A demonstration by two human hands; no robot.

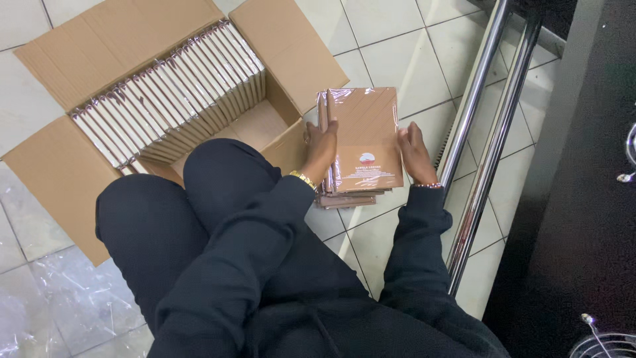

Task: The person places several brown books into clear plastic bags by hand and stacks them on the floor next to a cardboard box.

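While the person crouches over the tiled floor (pixel 397 53), one head view covers everything noted here.

Head view, stack: a pile of flat brown shrink-wrapped packs (pixel 366 136) sits on the floor, just right of the open cardboard box (pixel 86 46) and left of two chrome rails (pixel 487 119).

Head view, left hand: left hand (pixel 320 147) is pressed against the stack's left edge, fingers curled over the upper packs; a gold bracelet (pixel 303 179) sits at the wrist.

Head view, right hand: right hand (pixel 415 154) lies flat along the stack's right edge, fingers fairly close together, touching the wrap; a beaded bracelet (pixel 427 185) shows at the cuff.

Head view, box: a long row of like packs (pixel 172 93) stands on edge inside; the near right corner of the box is bare cardboard.

Handling judgement: squaring looks best done with both palms pushing inward evenly and the lower packs caught too, since the film is glossy and likely slippery.

Hidden: the stack's lowest packs show only as edges, so their count cannot be told; the left thumb is out of sight.

Cut off: the box's near wall is behind the dark-trousered knees (pixel 192 205).

Hard to make out: the glinting wire object (pixel 606 341) at bottom right is too cropped to identify.
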